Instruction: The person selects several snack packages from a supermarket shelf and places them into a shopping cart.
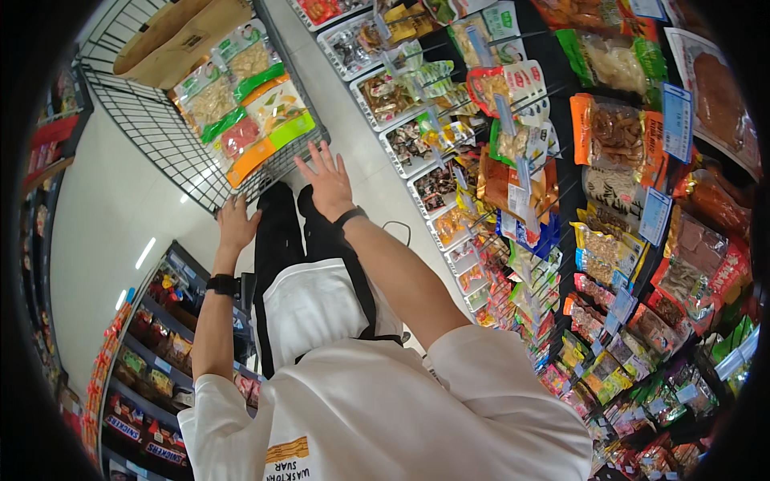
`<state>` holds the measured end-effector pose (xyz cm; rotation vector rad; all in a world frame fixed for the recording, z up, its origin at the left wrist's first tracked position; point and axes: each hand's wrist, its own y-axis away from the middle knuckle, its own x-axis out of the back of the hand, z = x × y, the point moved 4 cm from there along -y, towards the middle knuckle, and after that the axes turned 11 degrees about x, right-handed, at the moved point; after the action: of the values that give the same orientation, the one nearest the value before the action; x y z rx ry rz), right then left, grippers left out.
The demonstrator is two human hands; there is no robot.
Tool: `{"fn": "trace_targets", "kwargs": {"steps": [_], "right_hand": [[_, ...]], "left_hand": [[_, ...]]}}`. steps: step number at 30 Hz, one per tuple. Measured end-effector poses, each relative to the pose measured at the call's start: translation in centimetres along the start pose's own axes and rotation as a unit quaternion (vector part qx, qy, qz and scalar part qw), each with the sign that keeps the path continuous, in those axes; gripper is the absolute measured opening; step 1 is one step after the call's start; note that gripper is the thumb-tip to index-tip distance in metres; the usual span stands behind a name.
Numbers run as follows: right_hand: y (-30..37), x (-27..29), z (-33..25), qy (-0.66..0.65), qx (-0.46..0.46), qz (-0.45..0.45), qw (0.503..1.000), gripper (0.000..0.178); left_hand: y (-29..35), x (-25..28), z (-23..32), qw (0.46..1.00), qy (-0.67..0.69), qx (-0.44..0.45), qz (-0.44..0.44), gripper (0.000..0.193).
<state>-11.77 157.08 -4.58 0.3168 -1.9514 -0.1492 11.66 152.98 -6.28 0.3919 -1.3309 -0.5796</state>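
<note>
A dark wire shopping cart (148, 120) stands ahead of me at the upper left. My left hand (237, 224) is at its near left corner, fingers against the rim and thumb held apart; nothing shows in the palm. Beside the cart's near right corner, my right hand (327, 186) is empty with its fingers spread. In the cart lie a green-edged food packet (205, 98), a similar pale packet (247, 58) and an orange-and-green packet (277, 112). A red-and-orange packet (241, 138) is nearest my left hand. Behind them leans a brown paper bag (180, 36).
Racks of hanging snack packets (618, 136) line my right. Below them run trays of small wrapped sweets (413, 144). A curved shelf of packaged snacks (152, 353) stands close on my left, with another shelf (52, 200) farther left. Pale tiled floor (120, 192) runs between.
</note>
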Motion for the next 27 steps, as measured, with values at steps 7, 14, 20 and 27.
{"fn": "trace_targets", "kwargs": {"steps": [7,14,20,27], "right_hand": [[1.1,-1.6,-0.4,-0.05,-0.048,-0.003,0.998,0.069],[-0.6,-1.1,-0.6,-0.006,-0.017,-0.104,0.994,0.067],[0.4,-0.8,-1.1,-0.023,0.039,-0.047,0.998,0.06],[9.4,-2.4,2.9,-0.008,-0.138,-0.122,0.983,0.062]], "left_hand": [[12.5,22.5,19.1,0.875,0.256,-0.388,-0.135,0.028],[27.2,34.1,21.0,0.711,0.494,-0.5,0.011,0.011],[31.3,36.8,17.6,0.679,0.57,-0.424,0.186,0.009],[33.2,38.1,13.0,0.641,0.526,-0.511,0.228,0.012]]}}
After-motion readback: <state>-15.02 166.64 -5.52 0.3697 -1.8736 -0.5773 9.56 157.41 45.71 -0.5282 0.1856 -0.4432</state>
